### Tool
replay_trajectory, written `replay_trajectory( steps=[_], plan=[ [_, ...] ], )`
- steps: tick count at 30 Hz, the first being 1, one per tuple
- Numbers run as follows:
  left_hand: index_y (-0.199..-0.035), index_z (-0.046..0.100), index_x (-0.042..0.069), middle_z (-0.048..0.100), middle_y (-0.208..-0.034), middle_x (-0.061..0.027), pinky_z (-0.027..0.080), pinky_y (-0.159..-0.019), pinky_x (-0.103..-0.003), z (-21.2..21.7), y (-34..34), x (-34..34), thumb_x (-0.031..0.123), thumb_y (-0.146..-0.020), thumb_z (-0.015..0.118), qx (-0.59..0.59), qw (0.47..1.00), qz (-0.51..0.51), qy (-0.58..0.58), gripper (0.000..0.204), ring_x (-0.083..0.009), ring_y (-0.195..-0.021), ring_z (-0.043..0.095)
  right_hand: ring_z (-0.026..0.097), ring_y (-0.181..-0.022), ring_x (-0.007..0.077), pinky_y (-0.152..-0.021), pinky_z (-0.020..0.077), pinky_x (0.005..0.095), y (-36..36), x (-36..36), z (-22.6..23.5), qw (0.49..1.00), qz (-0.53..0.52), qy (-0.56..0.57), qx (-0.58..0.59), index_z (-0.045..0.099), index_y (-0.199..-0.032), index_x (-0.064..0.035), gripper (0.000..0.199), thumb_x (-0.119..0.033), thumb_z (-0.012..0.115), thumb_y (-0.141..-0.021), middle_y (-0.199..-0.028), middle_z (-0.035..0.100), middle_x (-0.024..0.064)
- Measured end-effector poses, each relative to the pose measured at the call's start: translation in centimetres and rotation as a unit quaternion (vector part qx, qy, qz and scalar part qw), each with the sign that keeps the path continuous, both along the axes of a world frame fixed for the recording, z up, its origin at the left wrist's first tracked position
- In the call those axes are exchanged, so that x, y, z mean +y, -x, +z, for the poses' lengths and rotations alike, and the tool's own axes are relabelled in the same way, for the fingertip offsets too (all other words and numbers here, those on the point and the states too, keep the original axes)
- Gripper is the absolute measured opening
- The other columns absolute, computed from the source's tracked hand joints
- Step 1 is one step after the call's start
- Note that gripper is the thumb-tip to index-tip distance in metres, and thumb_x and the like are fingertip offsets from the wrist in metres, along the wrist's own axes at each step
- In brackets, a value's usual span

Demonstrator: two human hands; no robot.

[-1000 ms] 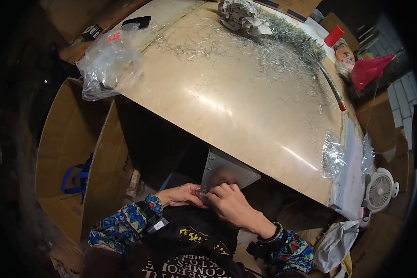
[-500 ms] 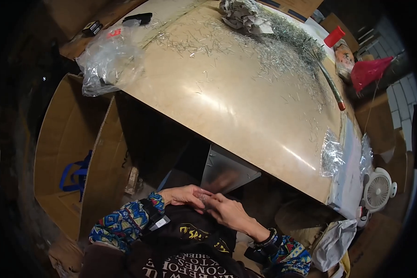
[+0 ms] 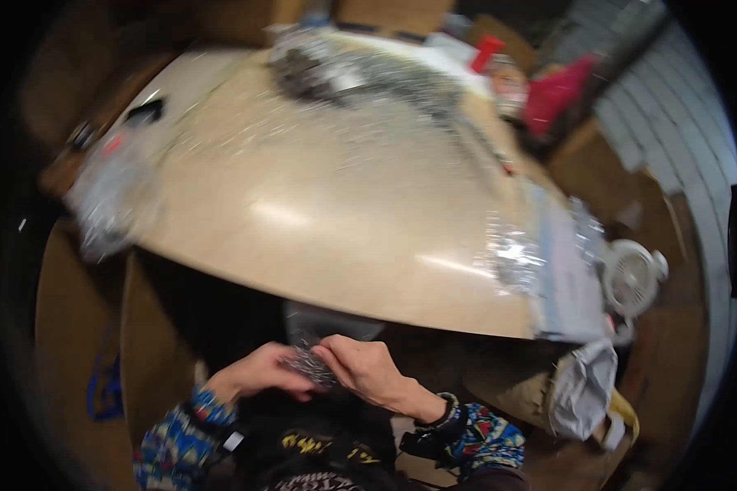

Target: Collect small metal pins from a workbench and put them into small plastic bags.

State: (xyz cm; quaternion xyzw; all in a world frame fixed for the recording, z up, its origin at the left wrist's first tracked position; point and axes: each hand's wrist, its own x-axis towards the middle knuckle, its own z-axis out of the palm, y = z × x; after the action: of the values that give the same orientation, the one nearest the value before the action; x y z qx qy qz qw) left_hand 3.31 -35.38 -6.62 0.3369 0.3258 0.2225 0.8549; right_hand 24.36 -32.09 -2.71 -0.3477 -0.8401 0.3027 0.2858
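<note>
In front of my body, below the table's near edge, a small clear plastic bag of thin shiny metal pieces (image 3: 313,365) is between my hands. My right hand (image 3: 368,370) pinches its upper right edge between thumb and curled fingers. Against its left side lies my left hand (image 3: 264,370), fingers bent and partly blurred. A greyish translucent surface (image 3: 336,322) shows just beyond the hands, under the tabletop. Many loose thin metal wire pieces (image 3: 385,135) are strewn over the far part of the table (image 3: 360,237). Blur hides their exact shape.
Crumpled paper (image 3: 315,69) sits at the table's back. A clear plastic bag (image 3: 110,200) hangs over its left corner, above an open cardboard box (image 3: 78,327). Shiny clear packets (image 3: 512,255) lie at the right edge, beside a white fan (image 3: 630,277) and a grey-white sack (image 3: 581,389).
The view has swung, so the table sits further left and is blurred. My hands have drawn apart a little and the bag of metal pieces shows more plainly between them.
</note>
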Motion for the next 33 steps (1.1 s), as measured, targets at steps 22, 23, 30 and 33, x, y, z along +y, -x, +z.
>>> replay_trajectory(
  steps=[22, 23, 30, 33],
  plan=[
    [-0.127, 0.045, -0.009, 0.054, -0.122, -0.0285, 0.056, -0.081, -0.042, -1.1, -0.5, -0.6, 0.002, -0.087, 0.059, -0.011, 0.992, 0.110, 0.059, 0.044, -0.0378, -0.106, 0.060, 0.059, -0.052, 0.0343, -0.046, 0.0437, 0.0421, -19.4, 13.0, -0.8, 0.815, -0.441, -0.222, -0.305, 0.053, -0.073, -0.0058, 0.024, -0.021, 0.052, -0.093, -0.056, 0.057, 0.0164],
    [-0.127, 0.045, -0.009, 0.054, -0.122, -0.0281, 0.056, -0.082, -0.042, -0.9, -0.7, -0.5, 0.002, -0.088, 0.058, -0.005, 0.994, 0.097, 0.053, 0.043, -0.0372, -0.106, 0.060, 0.059, -0.052, 0.0354, -0.046, 0.0437, 0.0427, -19.5, 13.9, -1.2, 0.841, -0.434, -0.238, -0.219, 0.052, -0.074, -0.0055, 0.025, -0.022, 0.051, -0.093, -0.057, 0.058, 0.0169],
    [-0.131, 0.047, -0.001, 0.056, -0.126, -0.0165, 0.052, -0.089, -0.033, 1.8, 0.8, 2.3, 0.007, -0.093, 0.054, -0.002, 0.991, 0.056, -0.125, 0.039, -0.0238, -0.112, 0.058, 0.058, -0.077, 0.0366, -0.067, 0.0447, 0.0469, -27.2, 15.7, -3.7, 0.778, -0.401, -0.228, -0.426, 0.059, -0.096, -0.0008, 0.030, -0.030, 0.055, -0.088, -0.085, 0.060, 0.0168],
    [-0.106, 0.063, -0.002, 0.067, -0.095, -0.0074, 0.052, -0.079, -0.026, 3.8, 4.1, 4.5, 0.013, -0.092, 0.058, 0.145, 0.904, 0.305, -0.262, 0.021, -0.0120, -0.086, 0.063, 0.059, -0.090, 0.0376, -0.079, 0.0459, 0.0454, -26.3, 16.2, -1.5, 0.849, -0.380, -0.291, -0.224, 0.056, -0.116, 0.0031, 0.041, -0.026, 0.060, -0.088, -0.101, 0.063, 0.0189]
  ],
)
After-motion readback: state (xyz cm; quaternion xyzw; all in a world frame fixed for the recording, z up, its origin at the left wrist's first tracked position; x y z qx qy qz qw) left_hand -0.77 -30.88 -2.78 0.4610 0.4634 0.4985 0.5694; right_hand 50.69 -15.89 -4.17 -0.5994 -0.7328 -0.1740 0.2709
